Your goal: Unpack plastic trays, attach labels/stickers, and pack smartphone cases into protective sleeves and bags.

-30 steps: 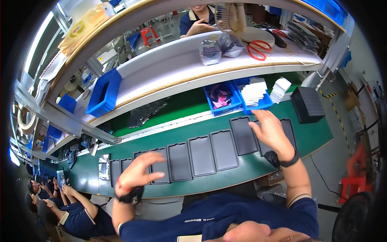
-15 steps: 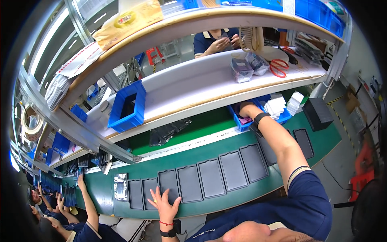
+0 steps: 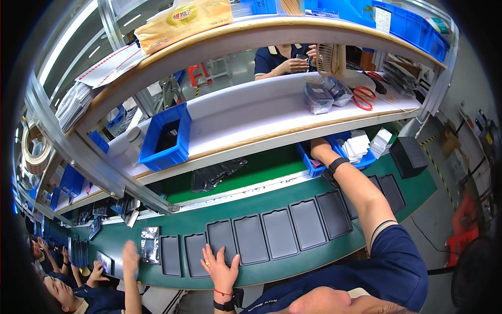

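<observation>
My left hand (image 3: 220,267) lies with its fingers apart at the near edge of a dark grey shallow tray (image 3: 221,233). Similar trays run in a row along the green bench. My right arm reaches over the right end of that row, and my right hand (image 3: 321,150) dips into a blue bin (image 3: 308,168) under the shelf. Its fingers are hidden inside, so what they touch is not visible. A bit of something purple shows in that bin beside the hand.
White cards or small boxes (image 3: 356,146) fill the neighbouring bin. A black block (image 3: 409,157) stands at the bench's right end. The shelf edge (image 3: 251,141) overhangs the bench. A clear bag with dark contents (image 3: 150,246) lies left of the trays. Co-workers sit at left.
My left hand has shifted slightly right and its fingers have drawn closer together. My right hand stays in the bin. A co-worker's arm at left has pulled back from the shelf.
</observation>
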Demonstrator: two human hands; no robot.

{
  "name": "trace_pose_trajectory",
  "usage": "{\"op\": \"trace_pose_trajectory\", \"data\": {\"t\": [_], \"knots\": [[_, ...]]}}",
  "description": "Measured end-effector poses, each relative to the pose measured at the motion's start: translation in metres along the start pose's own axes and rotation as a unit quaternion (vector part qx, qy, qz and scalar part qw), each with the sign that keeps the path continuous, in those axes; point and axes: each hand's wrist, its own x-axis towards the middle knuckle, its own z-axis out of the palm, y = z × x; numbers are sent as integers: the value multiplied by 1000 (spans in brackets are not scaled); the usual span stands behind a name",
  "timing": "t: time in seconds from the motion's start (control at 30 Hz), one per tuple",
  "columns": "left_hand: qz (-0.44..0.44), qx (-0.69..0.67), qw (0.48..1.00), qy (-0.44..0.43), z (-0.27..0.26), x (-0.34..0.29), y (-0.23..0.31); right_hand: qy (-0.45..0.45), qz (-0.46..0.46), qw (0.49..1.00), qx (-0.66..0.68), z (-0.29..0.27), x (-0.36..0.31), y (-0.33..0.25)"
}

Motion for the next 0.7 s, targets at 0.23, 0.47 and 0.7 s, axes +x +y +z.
{"op": "trace_pose_trajectory", "data": {"t": [0.23,0.47,0.7], "knots": [[12,-34,999,10,-2,-2,1,-11,-30,999,-30,-19,-21,-7],[57,-51,995,69,-10,3,15,102,-50,994,-3,-10,-20,3],[81,-78,989,93,-16,3,32,83,-26,996,-15,-11,-24,5]]}}
